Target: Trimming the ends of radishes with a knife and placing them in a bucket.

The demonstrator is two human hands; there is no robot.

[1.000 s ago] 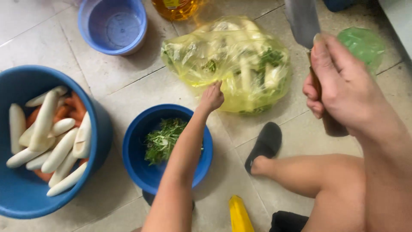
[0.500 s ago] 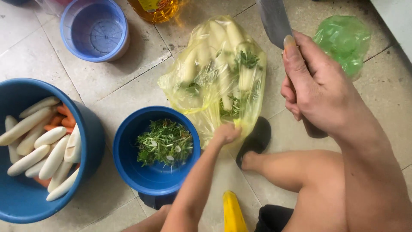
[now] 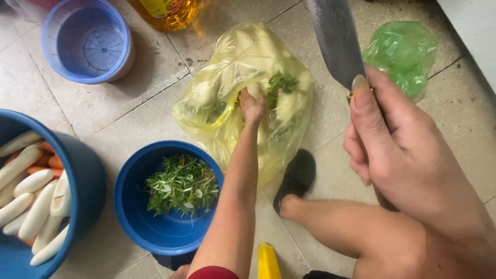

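I am reaching my left hand [image 3: 251, 107] into the mouth of the thin yellow plastic bag [image 3: 243, 67] lying on the pale tiled floor [image 3: 129, 108]. My fingers are curled down among the pale white radishes with green leafy tops [image 3: 281, 90] inside it, seemingly closing on one of them, though the film and the leaves are hiding just how firmly I am gripping. The bag is slumped flat with its opening facing me, which is keeping the roots within easy reach of my outstretched arm.

My right hand [image 3: 398, 155] is wrapped fully shut around the handle of the broad grey steel cleaver [image 3: 336, 41]. I am holding the blade up and angled away from my body, with my thumb lying along the handle near the blade, so the edge is staying well apart from my left arm and my bare leg.

Just beside my left forearm, the round blue plastic basin of green trimmings [image 3: 170, 201] is sitting close to the bag, handy for dropping cut tops into. At the left edge, the larger blue tub of peeled white radishes and orange carrots [image 3: 77, 170] is standing near it. A crumpled green plastic bag [image 3: 405, 54] is lying beyond the cleaver, and my black sandal [image 3: 297, 175] is planted next to the yellow bag.
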